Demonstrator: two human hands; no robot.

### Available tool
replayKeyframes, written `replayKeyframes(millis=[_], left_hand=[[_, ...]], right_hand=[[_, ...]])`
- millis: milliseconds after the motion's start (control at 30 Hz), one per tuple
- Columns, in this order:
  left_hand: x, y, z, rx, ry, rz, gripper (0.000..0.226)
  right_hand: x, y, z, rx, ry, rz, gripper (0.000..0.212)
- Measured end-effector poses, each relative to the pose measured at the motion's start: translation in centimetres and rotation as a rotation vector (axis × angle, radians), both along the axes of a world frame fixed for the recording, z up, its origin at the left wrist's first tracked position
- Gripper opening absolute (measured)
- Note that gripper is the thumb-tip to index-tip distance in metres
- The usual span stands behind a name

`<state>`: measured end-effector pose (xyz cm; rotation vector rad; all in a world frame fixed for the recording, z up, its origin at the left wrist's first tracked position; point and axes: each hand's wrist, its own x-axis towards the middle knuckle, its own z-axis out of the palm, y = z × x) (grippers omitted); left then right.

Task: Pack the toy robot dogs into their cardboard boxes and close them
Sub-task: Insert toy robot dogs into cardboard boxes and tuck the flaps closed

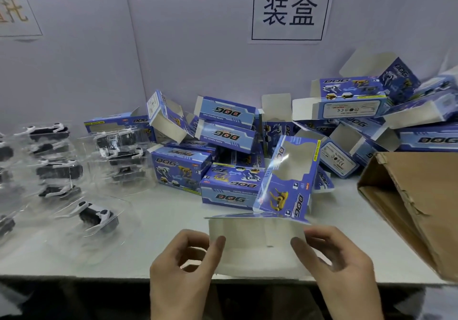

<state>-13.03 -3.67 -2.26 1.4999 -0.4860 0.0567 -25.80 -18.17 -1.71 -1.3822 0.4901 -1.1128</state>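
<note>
I hold one blue toy box (288, 178) in front of me near the table's front edge, its open end turned towards me and its white flap (257, 245) spread out. My left hand (183, 265) pinches the flap's left edge between thumb and fingers. My right hand (339, 262) pinches its right edge. The box's clear window faces up and nothing shows inside it. Black and white toy robot dogs in clear plastic trays lie on the left, the nearest toy dog (98, 215) close to my left hand.
A heap of blue boxes (228, 131), several open with flaps up, fills the back and right of the white table (153, 210). A large brown carton (411, 205) lies on its side at the right. A wall sign (290, 10) hangs behind.
</note>
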Motion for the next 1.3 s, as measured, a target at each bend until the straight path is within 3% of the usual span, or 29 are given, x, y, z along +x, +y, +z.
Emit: replayKeyframes(millis=[267,400,467,600,767,833,900,967,1067,1200,1300], left_hand=[[1.1,0.3,-0.3,0.029,0.032,-0.085,0.009],[1.9,0.9,-0.4,0.043,0.069,-0.156,0.022],[2.5,1.2,-0.5,0.023,0.160,-0.211,0.027],[3.3,1.5,-0.9,-0.074,0.432,-0.494,0.039],[3.4,1.1,-1.7,-0.180,0.648,-0.636,0.039],[3.5,0.9,-1.8,-0.212,0.628,-0.589,0.035],[3.9,0.9,-1.9,-0.143,0.457,-0.430,0.020],[4.9,1.4,-2.6,0.058,0.185,-0.180,0.012],[7.4,3.3,-3.9,0.375,-0.160,0.188,0.020],[11.3,7.1,-5.6,0.506,-0.192,0.369,0.050],[13.4,9.6,-6.5,0.599,-0.151,0.373,0.060]], right_hand=[[-0.4,-0.8,-0.2,0.047,0.194,0.002,0.005],[-0.6,-1.5,-0.3,0.097,0.228,0.075,0.011],[-0.7,-1.8,-0.2,0.235,0.185,0.170,0.009],[-0.7,-2.2,-0.2,0.635,0.018,0.427,0.025],[-0.3,-2.2,-0.8,0.735,-0.055,0.477,0.029],[-0.3,-2.1,-0.8,0.707,-0.075,0.444,0.031],[-0.2,-1.8,-0.7,0.657,-0.105,0.395,0.031],[-0.2,-1.5,-0.6,0.609,-0.140,0.359,0.034],[-0.4,-1.3,-0.2,0.573,-0.170,0.310,0.037],[-0.8,-1.5,0.5,0.568,-0.195,0.263,0.035],[-1.0,-1.4,0.8,0.567,-0.164,0.259,0.038]])
